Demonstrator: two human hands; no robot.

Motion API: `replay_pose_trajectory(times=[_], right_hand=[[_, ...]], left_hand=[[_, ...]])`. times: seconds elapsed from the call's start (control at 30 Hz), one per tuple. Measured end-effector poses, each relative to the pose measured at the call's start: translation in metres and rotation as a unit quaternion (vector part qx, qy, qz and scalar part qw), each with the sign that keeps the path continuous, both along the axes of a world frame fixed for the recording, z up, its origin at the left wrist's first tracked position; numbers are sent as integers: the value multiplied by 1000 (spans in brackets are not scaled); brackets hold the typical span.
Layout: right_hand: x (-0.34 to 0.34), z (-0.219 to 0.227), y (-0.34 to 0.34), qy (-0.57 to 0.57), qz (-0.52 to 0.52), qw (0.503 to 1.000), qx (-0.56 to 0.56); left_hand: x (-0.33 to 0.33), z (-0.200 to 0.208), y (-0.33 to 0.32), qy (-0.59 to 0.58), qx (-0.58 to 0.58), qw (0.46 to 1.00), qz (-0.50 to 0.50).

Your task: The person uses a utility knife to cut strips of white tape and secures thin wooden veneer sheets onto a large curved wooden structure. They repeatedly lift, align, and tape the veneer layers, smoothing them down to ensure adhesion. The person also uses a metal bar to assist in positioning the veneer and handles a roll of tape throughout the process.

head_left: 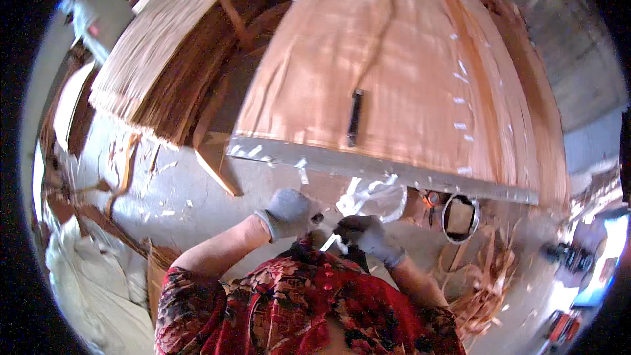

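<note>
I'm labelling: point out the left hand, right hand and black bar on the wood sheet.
Left hand (290,212): head view, middle of the gloved hand.
Right hand (374,236): head view, middle of the gloved hand.
Black bar (355,118): head view, middle of its length.

One view, from the wearer's head: the left of two side-by-side fisheye cameras, facing steeply down and a little forward. The shirt (322,302) sits nearest, filling six o'clock, sleeves at seven and five. The left hand (289,215) and right hand (374,240) show close below centre, either side of six. Farther off, the wood (315,79) runs away toward twelve. Black borders the round picture at nine and three.
</note>
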State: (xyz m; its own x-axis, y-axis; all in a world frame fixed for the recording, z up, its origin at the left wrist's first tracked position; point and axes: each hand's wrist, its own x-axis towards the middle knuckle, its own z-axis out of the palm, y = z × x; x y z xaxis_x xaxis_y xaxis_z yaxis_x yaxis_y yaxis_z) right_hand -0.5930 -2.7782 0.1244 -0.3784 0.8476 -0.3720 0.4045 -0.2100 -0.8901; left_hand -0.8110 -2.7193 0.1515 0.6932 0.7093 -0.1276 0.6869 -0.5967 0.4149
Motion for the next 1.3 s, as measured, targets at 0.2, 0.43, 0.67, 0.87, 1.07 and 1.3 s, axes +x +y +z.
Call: replay_pose_trajectory(times=[0.2,0.43,0.67,0.87,1.07,1.3], right_hand=[[58,50,59,-536,105,811,209],[-59,62,121,-123,233,895,360],[-96,28,179,98,217,963,123],[-109,20,228,173,103,966,-165],[-125,25,288,78,53,984,-151],[-141,25,375,109,-129,980,-105]], left_hand=[[-98,18,25,58,83,977,186],[-57,21,43,5,18,996,88],[-84,8,88,-71,-9,989,127],[-98,2,156,-36,-63,986,150],[-112,-16,235,-95,-59,984,140],[-142,-38,322,-225,-70,927,292]])
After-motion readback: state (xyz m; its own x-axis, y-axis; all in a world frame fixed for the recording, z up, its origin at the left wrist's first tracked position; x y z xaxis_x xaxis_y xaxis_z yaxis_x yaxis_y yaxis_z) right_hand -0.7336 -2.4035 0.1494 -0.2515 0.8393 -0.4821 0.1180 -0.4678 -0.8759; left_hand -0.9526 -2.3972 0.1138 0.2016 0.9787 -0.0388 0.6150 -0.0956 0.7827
